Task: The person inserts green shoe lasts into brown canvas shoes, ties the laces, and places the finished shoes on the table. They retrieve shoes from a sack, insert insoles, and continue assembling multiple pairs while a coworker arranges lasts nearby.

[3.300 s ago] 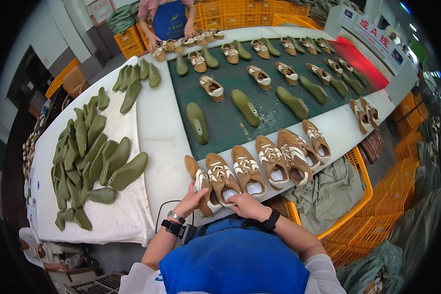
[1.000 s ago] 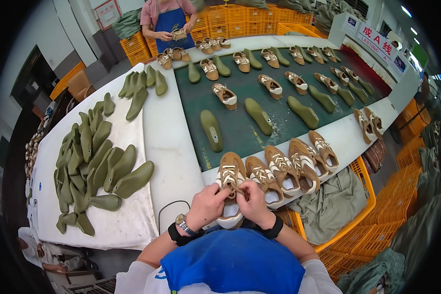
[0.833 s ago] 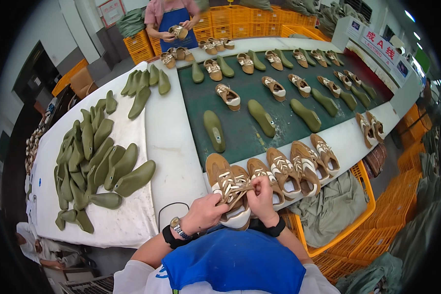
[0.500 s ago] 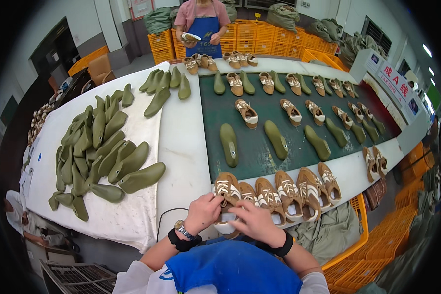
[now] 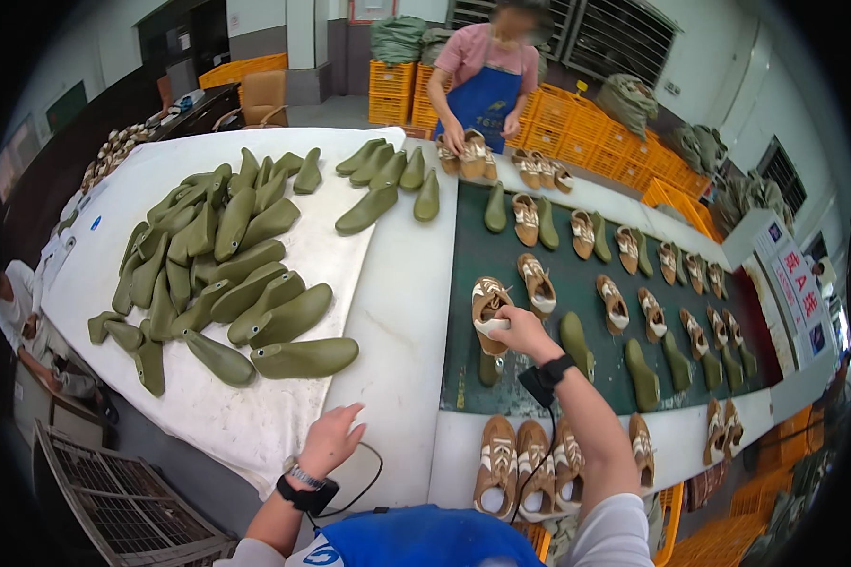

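My right hand (image 5: 525, 335) grips a brown sneaker (image 5: 488, 298) with white stripes by its white heel, over the near left part of the green belt (image 5: 539, 397). A green shoe last (image 5: 489, 369) shows just below that sneaker, partly covered by it. My left hand (image 5: 329, 440) holds nothing; its fingers are apart at the front edge of the white cloth. On the near white ledge, between my arms, stands a row of brown sneakers (image 5: 497, 461), some hidden by my right forearm. More sneakers (image 5: 536, 283) and lasts (image 5: 577, 342) lie in rows along the belt.
A heap of green lasts (image 5: 246, 222) covers much of the white cloth (image 5: 76, 283) at left. Across the belt, a co-worker in a blue apron (image 5: 482, 99) touches sneakers (image 5: 463, 156) on the far ledge. Orange crates (image 5: 577, 123) stand behind; a dark cable hangs from each wrist.
The sneaker has gone from the near ledge onto or over the belt in my right hand. My left hand has let go and moved left. The co-worker now reaches to the far sneakers.
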### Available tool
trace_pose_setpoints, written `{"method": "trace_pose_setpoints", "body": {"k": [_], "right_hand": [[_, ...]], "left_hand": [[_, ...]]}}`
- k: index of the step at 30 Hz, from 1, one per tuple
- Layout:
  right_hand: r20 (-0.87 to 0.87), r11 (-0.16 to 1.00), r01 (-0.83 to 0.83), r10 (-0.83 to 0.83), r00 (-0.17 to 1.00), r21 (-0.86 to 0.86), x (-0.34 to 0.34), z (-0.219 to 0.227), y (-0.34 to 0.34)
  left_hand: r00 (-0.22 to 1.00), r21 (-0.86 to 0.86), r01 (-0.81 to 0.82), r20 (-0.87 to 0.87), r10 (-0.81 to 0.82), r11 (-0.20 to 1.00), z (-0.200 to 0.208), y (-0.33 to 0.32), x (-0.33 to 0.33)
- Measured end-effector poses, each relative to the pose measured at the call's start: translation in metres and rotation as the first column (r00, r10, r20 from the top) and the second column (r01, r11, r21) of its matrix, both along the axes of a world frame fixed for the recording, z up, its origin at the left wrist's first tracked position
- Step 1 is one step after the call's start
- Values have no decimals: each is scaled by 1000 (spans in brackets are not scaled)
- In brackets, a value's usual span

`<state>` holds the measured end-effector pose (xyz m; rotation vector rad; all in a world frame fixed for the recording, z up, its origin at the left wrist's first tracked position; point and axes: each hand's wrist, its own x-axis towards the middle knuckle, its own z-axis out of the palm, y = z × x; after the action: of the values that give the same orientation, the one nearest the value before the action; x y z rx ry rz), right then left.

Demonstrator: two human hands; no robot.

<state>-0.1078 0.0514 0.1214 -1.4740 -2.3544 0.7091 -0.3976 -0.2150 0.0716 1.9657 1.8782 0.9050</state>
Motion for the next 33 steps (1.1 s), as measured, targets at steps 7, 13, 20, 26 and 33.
{"method": "trace_pose_setpoints", "body": {"k": [7, 13, 20, 26, 33], "right_hand": [[44, 982, 189, -190, 981, 17, -45, -134, 99], [-226, 975, 170, -135, 965, 142, -37, -188, 114], [-256, 991, -133, 132, 958, 14, 1, -101, 36], [-196, 989, -101, 79, 978, -105, 31, -31, -78], [-139, 981, -151, 133, 981, -124, 7, -24, -160]], "left_hand": [[951, -225, -306, -28, 308, 925, -25, -39, -67], [902, -10, -399, -186, 390, 917, -24, -12, -120], [871, -164, -398, -376, 316, 903, -42, 72, -206], [987, -521, -74, 85, 139, 850, -52, 117, -248], [969, -350, -175, 107, 224, 921, -83, 131, -221]]}}
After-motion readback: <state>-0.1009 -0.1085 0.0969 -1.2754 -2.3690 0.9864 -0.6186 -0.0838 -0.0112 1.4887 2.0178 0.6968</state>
